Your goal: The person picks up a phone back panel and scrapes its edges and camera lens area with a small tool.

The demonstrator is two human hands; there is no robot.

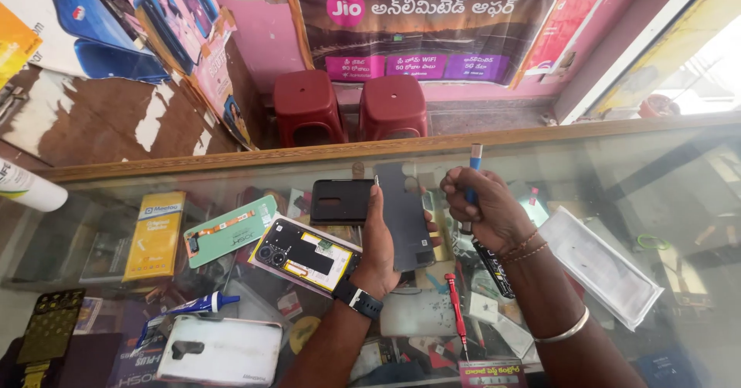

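Up close at a glass shop counter (617, 137), a person works over an opened phone with both hands raised above the clutter. Their left hand (380, 253), a dark smartwatch (359, 300) on its wrist, is closed around the lower end of a dark grey phone back panel (403, 214), thumb and fingers gripping its edges and holding it upright and slightly tilted over the counter. Their right hand (486, 207), wearing thread bracelets and a metal bangle (567, 330), is curled into a fist around a blue-tipped tool (474, 168), its tip poking up above the knuckles, just beside the panel's right edge. Just left of the panel lies a black phone case (341, 201), and below it an opened phone body (306, 254) with exposed black and yellow internals rests on the glass. A pale green card (230, 231) carrying an orange flex cable sits to its left, next to a yellow box (156, 235). Nearer the viewer lie a white phone cover (220, 352), a blue-and-white glue tube (193, 307) and a red screwdriver (456, 311). A clear plastic sleeve (606, 268) lies to the right. Behind the counter stand two maroon plastic stools (351, 106) against a pink wall hung with posters.
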